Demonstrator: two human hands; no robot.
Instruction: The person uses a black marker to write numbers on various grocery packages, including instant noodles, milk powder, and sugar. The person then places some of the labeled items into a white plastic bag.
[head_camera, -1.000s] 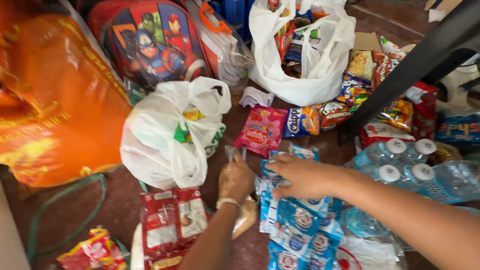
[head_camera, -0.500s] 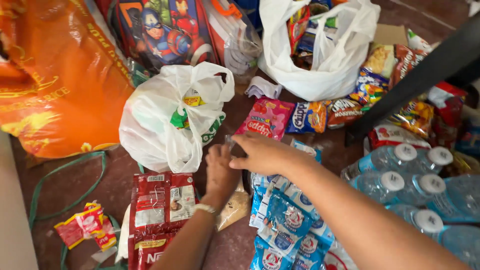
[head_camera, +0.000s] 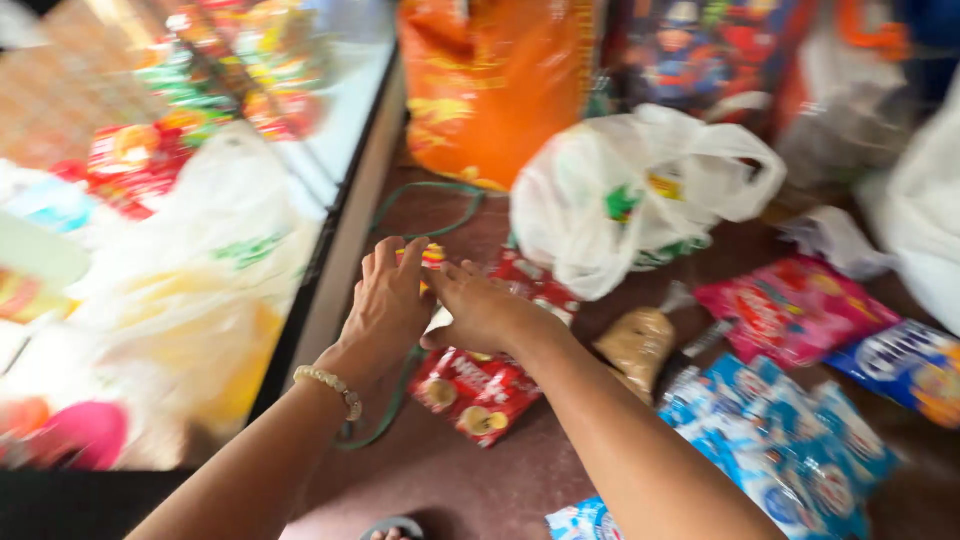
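I see red packet (head_camera: 478, 392) flat on floor, long axis toward white bag (head_camera: 620, 195) | both hands directly above it | left hand (head_camera: 388, 305) fingers spread, empty | right hand (head_camera: 478, 308) nearer, loosely open, holding nothing

Left hand (head_camera: 388, 300) and right hand (head_camera: 480, 310) are hovering, fingers spread, above a red packet (head_camera: 478, 385) lying beside a white bag (head_camera: 620, 200).
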